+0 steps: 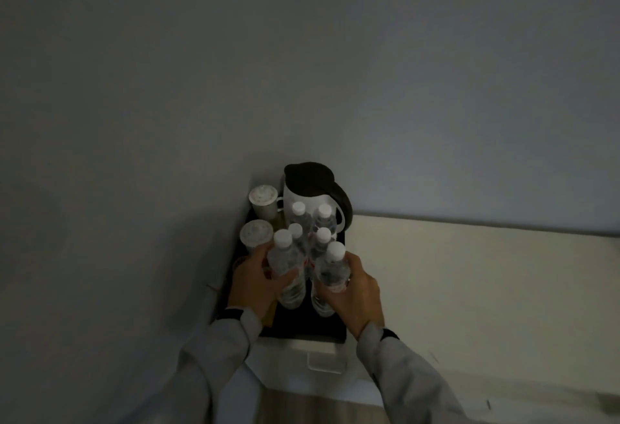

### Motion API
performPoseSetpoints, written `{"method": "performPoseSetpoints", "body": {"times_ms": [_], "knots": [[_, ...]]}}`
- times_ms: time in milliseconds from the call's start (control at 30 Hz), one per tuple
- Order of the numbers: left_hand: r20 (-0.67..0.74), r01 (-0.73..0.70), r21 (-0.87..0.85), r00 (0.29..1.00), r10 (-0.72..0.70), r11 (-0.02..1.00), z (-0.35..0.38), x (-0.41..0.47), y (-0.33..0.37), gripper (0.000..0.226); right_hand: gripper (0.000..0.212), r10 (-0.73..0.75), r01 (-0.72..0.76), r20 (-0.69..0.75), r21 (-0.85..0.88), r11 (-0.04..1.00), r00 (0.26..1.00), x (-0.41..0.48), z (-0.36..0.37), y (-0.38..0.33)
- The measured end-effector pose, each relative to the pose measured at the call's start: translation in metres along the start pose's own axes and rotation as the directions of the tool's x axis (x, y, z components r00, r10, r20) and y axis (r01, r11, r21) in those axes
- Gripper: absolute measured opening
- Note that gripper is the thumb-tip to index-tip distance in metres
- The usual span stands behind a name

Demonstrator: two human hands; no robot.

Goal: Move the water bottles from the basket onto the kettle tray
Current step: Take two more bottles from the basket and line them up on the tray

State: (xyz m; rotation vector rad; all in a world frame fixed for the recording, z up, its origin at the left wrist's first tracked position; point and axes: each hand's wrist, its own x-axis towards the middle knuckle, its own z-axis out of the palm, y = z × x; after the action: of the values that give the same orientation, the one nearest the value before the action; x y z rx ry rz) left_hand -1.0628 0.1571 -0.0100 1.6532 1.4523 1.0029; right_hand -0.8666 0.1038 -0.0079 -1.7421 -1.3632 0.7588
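A black kettle tray (pixel 322 328) sits in the corner of a pale counter. On it stands a white kettle (pixel 310 195) with a dark lid. Several clear water bottles with white caps stand in front of the kettle, the back pair (pixel 310 217) closest to it. My left hand (pixel 256 281) grips one water bottle (pixel 283 255) at the tray's left. My right hand (pixel 357 289) grips another water bottle (pixel 333 264) at the tray's right. Both held bottles are upright over the tray's front half. No basket is in view.
Two covered cups (pixel 260 218) stand along the tray's left edge, near the wall. A wall rises behind and to the left. The pale counter (pixel 469 272) stretches to the right. A small white card (pixel 327 361) lies in front of the tray.
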Motion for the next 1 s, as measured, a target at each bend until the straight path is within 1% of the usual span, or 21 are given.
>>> {"method": "performPoseSetpoints", "body": {"times_ms": [100, 200, 300, 400, 500, 600, 700, 800, 900, 967, 1000], "knots": [[0.015, 0.017, -0.018, 1.000, -0.016, 1.000, 0.007, 0.003, -0.019, 0.065, 0.069, 0.047, -0.047, -0.004, -0.002, 0.999, 0.999, 0.004, 0.015, 0.007], [0.017, 0.026, -0.028, 1.000, -0.025, 0.999, 0.012, 0.006, -0.034, 0.060, 0.066, 0.087, -0.087, -0.011, 0.012, 0.996, 0.996, 0.009, 0.025, 0.013], [0.007, 0.012, -0.014, 1.000, -0.011, 1.000, 0.017, 0.007, -0.043, 0.061, 0.063, 0.084, -0.083, -0.048, 0.021, 0.996, 0.995, 0.010, 0.034, 0.018], [0.025, 0.010, -0.011, 1.000, -0.009, 1.000, 0.020, 0.008, -0.048, 0.065, 0.067, 0.064, -0.063, -0.072, 0.019, 0.998, 0.995, 0.011, 0.043, 0.024], [0.052, 0.006, -0.046, 0.999, -0.004, 0.999, 0.025, 0.006, -0.053, 0.068, 0.071, 0.048, -0.047, -0.069, 0.026, 0.999, 0.996, 0.012, 0.047, 0.029], [0.061, 0.012, -0.072, 0.998, -0.008, 0.997, 0.028, 0.003, -0.052, 0.063, 0.072, 0.058, -0.055, -0.067, 0.045, 0.997, 0.996, 0.012, 0.049, 0.032], [0.061, -0.031, -0.062, 0.998, 0.034, 0.998, 0.029, 0.004, -0.048, 0.060, 0.073, 0.060, -0.057, -0.064, 0.042, 0.997, 0.996, 0.012, 0.051, 0.034], [0.099, -0.051, -0.054, 0.994, 0.056, 0.997, 0.025, 0.007, -0.046, 0.062, 0.075, 0.070, -0.070, -0.037, 0.026, 0.997, 0.997, 0.013, 0.050, 0.032], [0.148, -0.033, 0.017, 0.988, 0.030, 0.999, 0.018, 0.011, -0.046, 0.062, 0.077, 0.079, -0.079, -0.013, -0.010, 0.997, 0.997, 0.013, 0.046, 0.028], [0.181, -0.004, 0.019, 0.984, 0.000, 1.000, 0.012, 0.015, -0.047, 0.061, 0.075, 0.052, -0.053, -0.009, -0.040, 0.998, 0.999, 0.013, 0.041, 0.026], [0.195, 0.005, 0.005, 0.981, -0.006, 1.000, 0.008, 0.017, -0.046, 0.056, 0.074, 0.033, -0.033, -0.005, -0.053, 0.998, 0.999, 0.013, 0.038, 0.026]]}}
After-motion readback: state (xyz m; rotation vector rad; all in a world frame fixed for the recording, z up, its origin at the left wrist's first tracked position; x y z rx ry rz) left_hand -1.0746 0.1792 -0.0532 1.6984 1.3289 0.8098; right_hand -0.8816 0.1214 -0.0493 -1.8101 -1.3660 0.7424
